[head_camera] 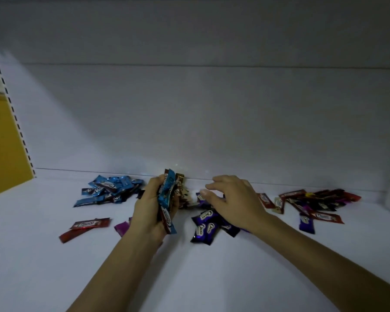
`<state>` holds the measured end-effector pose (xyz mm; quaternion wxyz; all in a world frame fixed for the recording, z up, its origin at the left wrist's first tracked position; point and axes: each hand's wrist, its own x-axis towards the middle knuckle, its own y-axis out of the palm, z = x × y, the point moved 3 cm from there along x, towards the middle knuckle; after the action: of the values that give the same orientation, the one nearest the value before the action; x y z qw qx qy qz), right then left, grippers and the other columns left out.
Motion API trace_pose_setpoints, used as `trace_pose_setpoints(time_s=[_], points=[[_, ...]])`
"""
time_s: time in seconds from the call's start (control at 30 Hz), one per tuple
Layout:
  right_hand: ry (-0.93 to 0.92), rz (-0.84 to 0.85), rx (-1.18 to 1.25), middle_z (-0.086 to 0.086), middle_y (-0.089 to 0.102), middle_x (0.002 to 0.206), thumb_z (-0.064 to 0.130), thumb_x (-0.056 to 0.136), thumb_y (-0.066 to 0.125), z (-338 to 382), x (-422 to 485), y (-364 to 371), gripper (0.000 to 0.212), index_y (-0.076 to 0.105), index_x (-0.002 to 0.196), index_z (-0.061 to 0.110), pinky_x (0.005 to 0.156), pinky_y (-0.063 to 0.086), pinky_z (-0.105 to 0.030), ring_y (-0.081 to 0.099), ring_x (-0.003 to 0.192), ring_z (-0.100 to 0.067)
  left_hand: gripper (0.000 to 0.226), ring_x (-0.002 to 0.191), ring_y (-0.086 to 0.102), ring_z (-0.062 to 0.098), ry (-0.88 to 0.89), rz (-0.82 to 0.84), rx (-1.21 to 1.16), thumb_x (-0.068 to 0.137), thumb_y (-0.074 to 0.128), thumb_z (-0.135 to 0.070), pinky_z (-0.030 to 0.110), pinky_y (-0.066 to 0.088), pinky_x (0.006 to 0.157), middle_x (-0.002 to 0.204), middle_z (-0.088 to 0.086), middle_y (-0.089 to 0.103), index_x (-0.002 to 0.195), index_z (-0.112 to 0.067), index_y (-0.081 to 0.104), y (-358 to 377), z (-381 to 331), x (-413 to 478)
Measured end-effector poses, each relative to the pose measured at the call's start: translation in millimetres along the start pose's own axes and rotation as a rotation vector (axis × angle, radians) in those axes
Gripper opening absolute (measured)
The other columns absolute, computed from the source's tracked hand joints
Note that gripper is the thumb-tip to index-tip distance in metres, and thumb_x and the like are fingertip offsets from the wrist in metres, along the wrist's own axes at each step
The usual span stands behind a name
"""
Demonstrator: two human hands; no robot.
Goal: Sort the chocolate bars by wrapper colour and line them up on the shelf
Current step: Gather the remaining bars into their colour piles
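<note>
White shelf (212,278), dimly lit, white back panel (212,120) behind — blue bars (108,190) heaped back-left, purple bars (204,228) centre, red bars (313,199) right. Left hand (148,210) clamps a mixed bundle (167,194) upright; right hand (234,199), fingers loosely spread, is over the purple bars.

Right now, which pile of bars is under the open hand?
The purple pile, beneath the right hand; the blue pile lies left, the red pile right.

Hands: two, left hand (151,212) and right hand (234,199). Loose red bars (90,222) at 9 o'clock of the left hand: two. Purple bars (199,231) under the right hand: at least four; one more purple bar (306,224) at 3 o'clock. Blue pile (108,190) at 10 o'clock, red pile (313,199) at 2 o'clock, handful (167,194) in the left hand: overlapped, count not determinable.
</note>
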<state>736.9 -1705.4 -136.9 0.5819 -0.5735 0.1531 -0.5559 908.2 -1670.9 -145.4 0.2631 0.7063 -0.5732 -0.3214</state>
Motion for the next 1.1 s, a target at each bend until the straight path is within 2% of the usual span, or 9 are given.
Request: trace_pose_setpoints(time_s=[0.17,0.33,0.53,0.67,0.73,0.87,0.97,1.03,1.1], points=[[0.032,0.028,0.385,0.012,0.062,0.067,0.081,0.068,0.046,69,12,-6,0.057,0.06,0.072,0.026,0.065,0.052,-0.033,0.058,0.064,-0.003,0.034,0.094,0.062,0.026,0.01,0.049,0.057,0.089,0.06,-0.026,0.037,0.054,0.083,0.106,0.018,0.065,0.113,-0.002,0.063,-9,-10,20],[-0.05,0.185,0.311,0.01,0.066,0.076,0.054,0.082,0.061,106,12,19,0.026,0.058,0.081,0.029,0.07,0.055,-0.036,0.061,0.069,-0.004,0.023,0.067,0.062,0.019,0.032,0.045,0.067,0.086,0.063,-0.029,0.03,0.053,0.059,0.078,0.007,0.065,0.096,-0.008,0.066,-17,-29,27],[-0.244,0.138,0.116,0.006,0.062,0.066,0.036,0.082,0.052,142,22,39,0.012,0.056,0.079,0.025,0.063,0.05,-0.03,0.056,0.062,-0.007,0.03,0.079,0.06,0.022,0.103,-0.067,0.002,0.089,0.062,-0.021,0.034,0.051,0.074,0.092,0.013,0.064,0.111,-0.001,0.062,-45,-58,30],[-0.287,0.075,0.182,0.006,0.057,0.056,0.047,0.073,0.038,160,32,45,0.024,0.05,0.07,0.027,0.056,0.05,-0.029,0.054,0.053,-0.008,0.04,0.095,0.059,0.027,0.112,-0.069,-0.032,0.089,0.061,-0.023,0.04,0.048,0.094,0.106,0.016,0.063,0.122,0.0,0.059,-66,-90,38],[-0.245,0.036,0.288,0.003,0.059,0.057,0.045,0.076,0.041,160,41,46,0.02,0.05,0.069,0.028,0.053,0.051,-0.032,0.054,0.051,-0.011,0.042,0.1,0.057,0.026,0.151,-0.094,-0.021,0.09,0.059,-0.023,0.038,0.048,0.092,0.113,0.017,0.062,0.124,0.001,0.058,-78,-107,42],[-0.08,0.014,0.449,0.005,0.062,0.062,0.022,0.091,0.052,144,79,60,0.015,0.06,0.078,0.024,0.052,0.051,-0.035,0.06,0.051,-0.016,0.017,0.081,0.059,0.016,0.17,-0.124,-0.067,0.087,0.065,-0.022,0.022,0.052,0.06,0.093,0.012,0.069,0.09,-0.006,0.067,-101,-121,44],[0.103,0.138,0.563,-0.003,0.068,0.091,0.02,0.097,0.048,140,114,82,0.018,0.064,0.105,0.016,0.052,0.052,-0.028,0.066,0.062,-0.012,0.015,0.074,0.062,0.015,0.124,-0.098,-0.129,0.083,0.068,-0.022,0.02,0.053,0.053,0.079,0.012,0.072,0.084,-0.006,0.068,-107,-120,42],[0.156,0.226,0.531,-0.007,0.061,0.12,0.025,0.098,0.047,142,131,96,0.032,0.055,0.128,0.015,0.072,0.055,-0.032,0.066,0.092,-0.02,0.016,0.071,0.063,0.015,0.116,-0.083,-0.174,0.083,0.068,-0.021,0.019,0.054,0.053,0.076,0.013,0.072,0.082,-0.005,0.069,-108,-120,40],[0.122,0.219,0.419,-0.005,0.061,0.12,0.035,0.097,0.048,149,137,100,0.035,0.058,0.124,0.015,0.091,0.05,-0.037,0.06,0.106,-0.022,0.016,0.068,0.064,0.016,0.129,-0.087,-0.197,0.083,0.068,-0.021,0.02,0.054,0.053,0.073,0.013,0.072,0.081,-0.006,0.069,-111,-121,38]])
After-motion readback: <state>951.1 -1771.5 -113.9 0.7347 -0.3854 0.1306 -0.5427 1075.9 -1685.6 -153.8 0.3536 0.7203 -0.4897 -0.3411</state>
